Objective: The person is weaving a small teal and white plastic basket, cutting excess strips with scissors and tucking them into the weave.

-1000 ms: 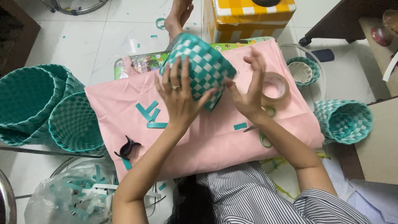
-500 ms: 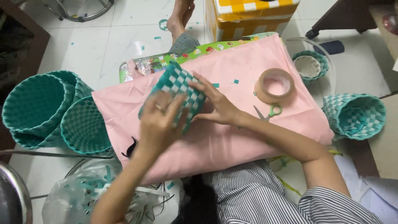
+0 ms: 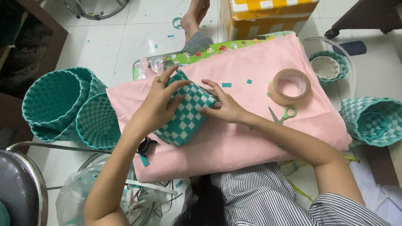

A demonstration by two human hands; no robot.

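A small woven basket (image 3: 186, 119) in a teal and white check lies on its side on a pink cloth (image 3: 251, 138). My left hand (image 3: 157, 104), a ring on one finger, wraps over the basket's top and left side. At the basket's right end, my right hand (image 3: 224, 108) presses its fingers against the weave. Both hands grip the basket.
A tape roll (image 3: 290, 86) and green-handled scissors (image 3: 281, 115) lie on the cloth to the right. Stacked teal baskets (image 3: 54, 102) stand at the left, another checked basket (image 3: 372, 121) at the right. A black clip (image 3: 146, 146), a yellow box (image 3: 268, 14) and someone's foot (image 3: 197, 12) are nearby.
The basket came down from being held up near the cloth's far edge to lying on its side nearer me. Both hands moved with it and stayed on it.
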